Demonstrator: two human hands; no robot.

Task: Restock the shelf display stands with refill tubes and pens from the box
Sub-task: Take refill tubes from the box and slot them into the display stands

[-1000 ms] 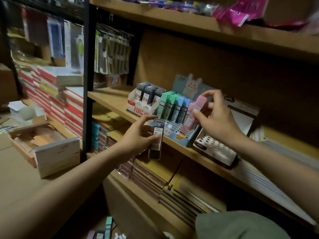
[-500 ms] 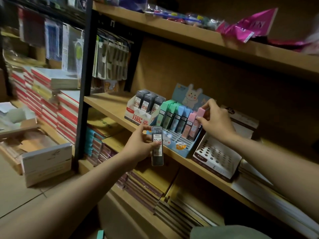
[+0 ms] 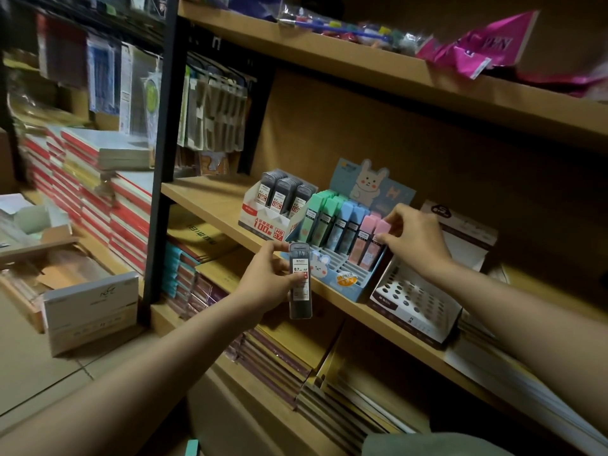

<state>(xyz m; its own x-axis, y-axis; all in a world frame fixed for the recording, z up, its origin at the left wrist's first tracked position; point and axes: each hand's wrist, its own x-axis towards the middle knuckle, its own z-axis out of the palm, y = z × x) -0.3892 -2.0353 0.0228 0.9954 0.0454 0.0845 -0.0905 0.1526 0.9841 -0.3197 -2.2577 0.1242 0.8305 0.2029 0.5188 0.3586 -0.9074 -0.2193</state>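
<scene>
Dark refill tube (image 3: 300, 280): clear-walled case with a white 0.7 label, held upright just in front of the middle shelf's (image 3: 210, 200) near edge, pinched between thumb and fingers of the left hand (image 3: 268, 278). Pink refill tube (image 3: 378, 240): stands tilted in the rightmost slot of the blue rabbit display stand (image 3: 342, 274), its cap pinched by the fingertips of the right hand (image 3: 413, 240), which reaches in from the right. Same stand, back row, left to right: green tubes (image 3: 317, 218), blue tubes (image 3: 345, 225), a second pink tube (image 3: 362, 238) touching the held one; the near slots of the stand are unfilled; a rabbit header card (image 3: 370, 184) rises at the far side. White and red display box (image 3: 266, 218): just left of the blue stand, touching it, holding three dark tubes (image 3: 284, 194) upright. White perforated pen stand (image 3: 418, 307): just right of the blue stand, near edge of the shelf, round holes vacant. Upper shelf (image 3: 362, 57): bagged small items and a pink packet (image 3: 477, 51) at right. Lower shelf: flat stacks of notebooks (image 3: 279, 353). Far left: red-edged stacked books (image 3: 98, 192), hanging card packs (image 3: 214, 116), and on the floor an open cardboard box (image 3: 88, 311), its contents not legible.
</scene>
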